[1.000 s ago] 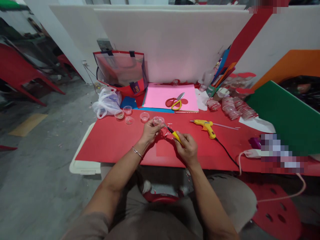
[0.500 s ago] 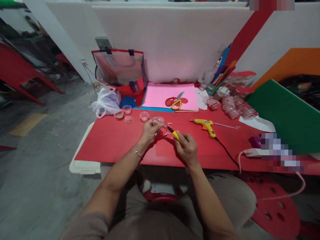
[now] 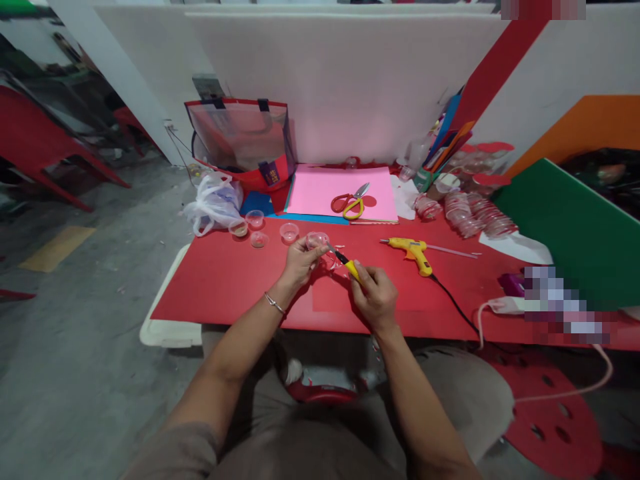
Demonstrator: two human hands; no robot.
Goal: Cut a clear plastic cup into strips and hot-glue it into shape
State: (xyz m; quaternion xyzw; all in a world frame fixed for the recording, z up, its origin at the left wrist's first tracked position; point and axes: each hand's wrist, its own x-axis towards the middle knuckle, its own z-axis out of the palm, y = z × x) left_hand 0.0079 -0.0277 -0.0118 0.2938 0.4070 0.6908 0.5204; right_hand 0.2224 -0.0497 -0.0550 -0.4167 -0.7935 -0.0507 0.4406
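My left hand [image 3: 301,262] is closed on the rim of a small clear plastic cup [image 3: 317,239], pinching it between thumb and fingers. In my right hand [image 3: 376,293] is a yellow-and-black craft knife [image 3: 352,269], its fingers wrapped round the handle. The knife's thin metal tip points left and reaches the cup's edge by my left thumb; whether it cuts into the plastic I cannot tell. Thin clear plastic scraps [image 3: 336,263] lie on the red tabletop [image 3: 240,287] beneath the tool. Several similar clear cups [image 3: 289,231] stand to the left of my left hand.
A yellow glue gun [image 3: 413,251] with a black cord lies to the right. Behind are scissors [image 3: 354,204] on pink paper [image 3: 320,190]. A plastic bag [image 3: 215,203] sits at left, stacked clear cups [image 3: 463,213] at right, and a green board [image 3: 570,233] leans beyond.
Almost nothing differs. The view has shifted very slightly; both hands keep the same hold on the cup and the craft knife.
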